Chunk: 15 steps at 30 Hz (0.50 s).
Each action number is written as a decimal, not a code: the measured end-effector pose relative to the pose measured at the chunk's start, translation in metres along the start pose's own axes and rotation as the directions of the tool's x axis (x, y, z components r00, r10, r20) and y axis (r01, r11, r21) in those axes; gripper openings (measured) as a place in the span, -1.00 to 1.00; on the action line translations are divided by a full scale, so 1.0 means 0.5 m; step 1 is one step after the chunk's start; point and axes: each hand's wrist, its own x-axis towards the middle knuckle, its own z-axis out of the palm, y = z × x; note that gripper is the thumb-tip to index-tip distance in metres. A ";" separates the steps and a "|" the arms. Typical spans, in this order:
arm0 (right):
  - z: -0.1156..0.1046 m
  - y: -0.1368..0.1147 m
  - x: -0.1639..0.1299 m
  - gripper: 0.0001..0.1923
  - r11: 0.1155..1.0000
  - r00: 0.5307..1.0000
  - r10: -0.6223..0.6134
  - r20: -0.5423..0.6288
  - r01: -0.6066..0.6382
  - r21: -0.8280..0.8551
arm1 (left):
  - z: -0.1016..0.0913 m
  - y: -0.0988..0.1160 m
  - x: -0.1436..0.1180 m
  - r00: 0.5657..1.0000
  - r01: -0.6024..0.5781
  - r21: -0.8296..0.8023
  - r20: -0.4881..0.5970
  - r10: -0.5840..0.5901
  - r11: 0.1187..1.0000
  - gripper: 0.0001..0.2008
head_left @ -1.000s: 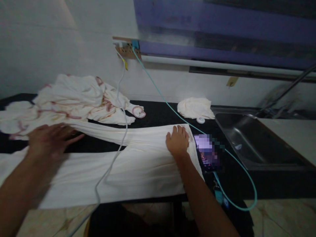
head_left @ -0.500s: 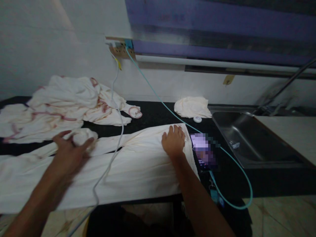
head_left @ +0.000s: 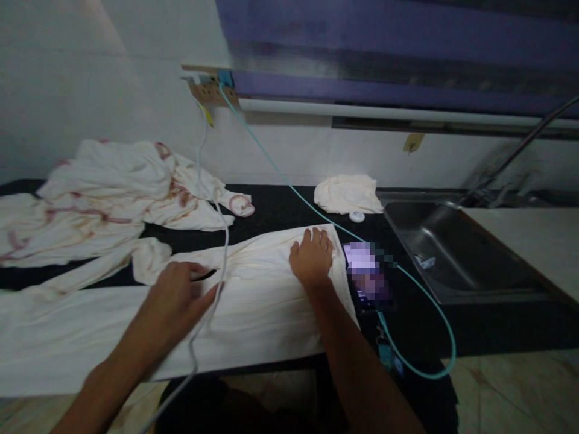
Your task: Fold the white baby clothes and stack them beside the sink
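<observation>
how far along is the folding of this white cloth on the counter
Early on. Done: the long white cloth lies spread flat along the black counter. In hand: the right hand presses its right end down beside the phone, while the left hand lies flat on its middle by the white cable. Left: no full fold shows, and the heap of red-trimmed cloth lies crumpled behind.

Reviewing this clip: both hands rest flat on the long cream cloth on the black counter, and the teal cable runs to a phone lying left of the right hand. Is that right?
One detail is wrong. In the head view the phone lies to the right of the right hand, not left. The left hand and right hand do rest on the long cream cloth on the black counter, and the teal cable reaches the phone.
</observation>
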 end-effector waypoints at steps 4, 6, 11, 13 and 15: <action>-0.002 0.000 0.000 -0.43 1.000 1.000 -0.006 0.006 0.006 0.001 | 0.019 0.069 0.035 0.988 -0.057 -0.012 0.143 0.059 0.998 -0.55; -0.001 0.000 0.000 -0.43 1.000 1.000 -0.001 0.013 0.001 0.000 | 0.036 0.087 0.051 0.978 -0.105 -0.037 0.177 0.110 0.994 -0.53; 0.003 -0.001 0.002 -0.43 1.000 1.000 0.001 0.000 -0.001 -0.004 | 0.069 0.108 0.093 0.960 -0.231 -0.010 0.159 0.230 0.973 -0.43; 0.003 -0.001 0.002 -0.43 1.000 1.000 0.001 -0.013 -0.001 0.002 | 0.065 0.122 0.106 0.950 -0.270 -0.009 0.162 0.268 0.963 -0.45; 0.003 -0.001 0.002 -0.44 1.000 1.000 0.006 -0.014 -0.006 0.007 | 0.057 0.138 0.116 0.944 -0.282 -0.033 0.171 0.283 0.959 -0.52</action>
